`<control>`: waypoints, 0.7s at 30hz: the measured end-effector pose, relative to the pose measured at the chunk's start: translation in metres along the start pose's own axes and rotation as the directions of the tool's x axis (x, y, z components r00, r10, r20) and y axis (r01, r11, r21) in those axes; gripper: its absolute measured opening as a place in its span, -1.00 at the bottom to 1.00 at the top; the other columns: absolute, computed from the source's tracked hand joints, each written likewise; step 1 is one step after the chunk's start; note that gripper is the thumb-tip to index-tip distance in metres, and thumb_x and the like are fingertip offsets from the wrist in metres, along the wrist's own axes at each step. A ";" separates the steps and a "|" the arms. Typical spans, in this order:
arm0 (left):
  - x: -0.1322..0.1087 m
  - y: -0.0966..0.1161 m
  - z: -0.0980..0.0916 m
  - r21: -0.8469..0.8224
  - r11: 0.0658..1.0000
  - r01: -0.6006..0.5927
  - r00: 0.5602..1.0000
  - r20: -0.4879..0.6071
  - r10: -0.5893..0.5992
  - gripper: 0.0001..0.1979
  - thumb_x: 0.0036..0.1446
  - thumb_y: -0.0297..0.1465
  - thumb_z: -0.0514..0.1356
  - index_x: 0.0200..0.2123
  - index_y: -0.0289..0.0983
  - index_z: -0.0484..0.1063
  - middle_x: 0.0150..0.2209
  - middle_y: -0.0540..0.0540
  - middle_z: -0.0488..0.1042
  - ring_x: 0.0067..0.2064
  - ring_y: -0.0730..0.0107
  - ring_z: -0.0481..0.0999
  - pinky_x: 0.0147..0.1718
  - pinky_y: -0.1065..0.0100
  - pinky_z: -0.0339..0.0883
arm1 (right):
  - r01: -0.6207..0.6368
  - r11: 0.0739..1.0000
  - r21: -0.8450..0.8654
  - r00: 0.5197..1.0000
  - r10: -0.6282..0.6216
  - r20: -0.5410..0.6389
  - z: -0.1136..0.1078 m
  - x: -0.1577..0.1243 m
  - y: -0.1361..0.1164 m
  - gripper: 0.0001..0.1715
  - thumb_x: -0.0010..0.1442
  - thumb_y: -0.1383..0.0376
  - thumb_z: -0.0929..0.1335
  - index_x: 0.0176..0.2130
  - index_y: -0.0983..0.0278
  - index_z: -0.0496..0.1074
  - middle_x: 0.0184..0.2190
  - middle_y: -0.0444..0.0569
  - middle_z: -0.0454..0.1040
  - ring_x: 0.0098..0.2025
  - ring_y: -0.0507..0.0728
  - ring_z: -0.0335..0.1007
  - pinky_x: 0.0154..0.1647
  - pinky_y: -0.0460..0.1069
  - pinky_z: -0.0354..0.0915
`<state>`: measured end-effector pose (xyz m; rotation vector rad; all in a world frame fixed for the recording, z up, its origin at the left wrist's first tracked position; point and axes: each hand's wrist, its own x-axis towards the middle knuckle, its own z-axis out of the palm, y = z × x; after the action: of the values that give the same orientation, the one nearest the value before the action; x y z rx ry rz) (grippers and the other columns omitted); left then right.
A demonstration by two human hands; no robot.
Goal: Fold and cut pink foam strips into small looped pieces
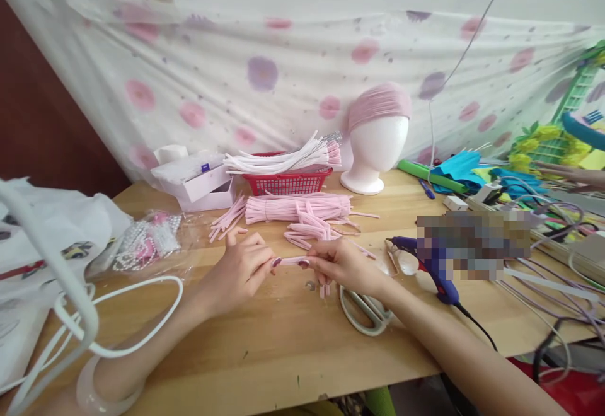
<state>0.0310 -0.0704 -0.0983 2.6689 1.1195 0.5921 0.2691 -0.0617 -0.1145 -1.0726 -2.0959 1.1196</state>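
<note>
Pink stem (292, 261) is over the worktop (265, 346), stretched between the two hands. Left hand (248, 263): thumb and fingers pinch one end. Right hand (341, 263): grip pinches the other end; pink ends show below it.

Risk, judged: an uneven pull could slip the stem from either pinch, or kink it. Glue gun (435, 268) lies near the right forearm, nozzle toward it; cannot tell if hot. A sideways swing of the arm might touch it. Scissors (363, 312) sit partly behind that forearm and could catch a lowered wrist.

Beyond the hands: bundle (297, 208), then red basket (288, 184) and foam head (378, 151). Left side: bead bag (149, 242); a white cord (181, 290) crosses the left forearm in view, possible snag.
</note>
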 end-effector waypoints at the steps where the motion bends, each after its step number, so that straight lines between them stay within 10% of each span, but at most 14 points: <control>1: 0.000 -0.002 0.000 0.010 1.000 -0.003 1.000 -0.001 0.003 -0.72 0.27 -0.44 -0.07 -0.44 -0.25 0.34 -0.45 0.02 0.40 -0.27 0.31 0.36 0.01 0.03 -0.09 | 0.000 1.000 0.022 1.000 0.001 -0.030 -0.001 0.001 0.002 -0.63 0.27 0.09 0.29 -0.43 0.29 0.39 -0.63 -0.12 0.44 -0.62 0.01 0.34 -0.61 -0.13 0.19; 11: 0.005 -0.004 0.001 -0.187 0.950 0.252 0.968 0.030 -0.251 -0.64 0.25 -0.29 -0.15 -0.56 -0.22 0.22 -0.52 0.03 0.34 -0.36 0.31 0.33 -0.07 0.18 0.08 | 0.119 0.991 -0.059 0.952 -0.131 -0.275 0.003 0.001 0.008 -0.68 0.22 0.10 0.36 -0.41 0.28 0.47 -0.55 -0.09 0.48 -0.51 0.03 0.34 -0.48 -0.09 0.21; 21: 0.005 0.012 0.018 -0.667 0.638 0.383 0.916 0.188 -0.354 -0.59 0.22 -0.04 -0.08 -0.49 -0.21 0.22 -0.55 0.08 0.17 -0.48 0.40 0.17 -0.41 0.36 0.08 | 0.144 0.714 0.685 0.916 0.166 -0.365 0.014 0.008 -0.004 -0.59 0.06 0.10 0.47 -0.55 0.30 0.32 -0.71 -0.23 0.30 -0.69 -0.09 0.14 -0.64 -0.15 0.09</control>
<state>0.0491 -0.0756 -0.1094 1.7316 1.0990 0.6976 0.2529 -0.0628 -0.1178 -0.8260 -1.1551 1.3933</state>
